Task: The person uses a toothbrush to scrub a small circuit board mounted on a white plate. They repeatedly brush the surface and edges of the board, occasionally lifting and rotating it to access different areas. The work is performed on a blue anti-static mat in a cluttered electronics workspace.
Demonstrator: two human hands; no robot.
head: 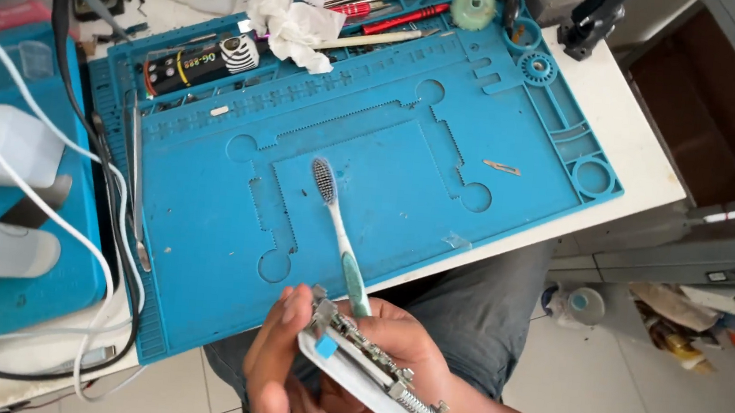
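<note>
Here we hold a small circuit board assy [375, 371] at 6 o'clock of the view, just off the table edge, above our lap. Our left hand [278, 371] is closed around its near end, thumb on top. Our right hand [413, 343] is under the far side, fingers clamped on the board and also on a toothbrush [340, 231], whose bristle head points to 12 o'clock over the blue work mat [208, 210]. The board looks light and stiff but fragile: small parts, a spring [411, 402] near one end. We judge the bare edges are the safest grip, w/o pressing the components. The toothbrush handle is thin, maybe slippery.
</note>
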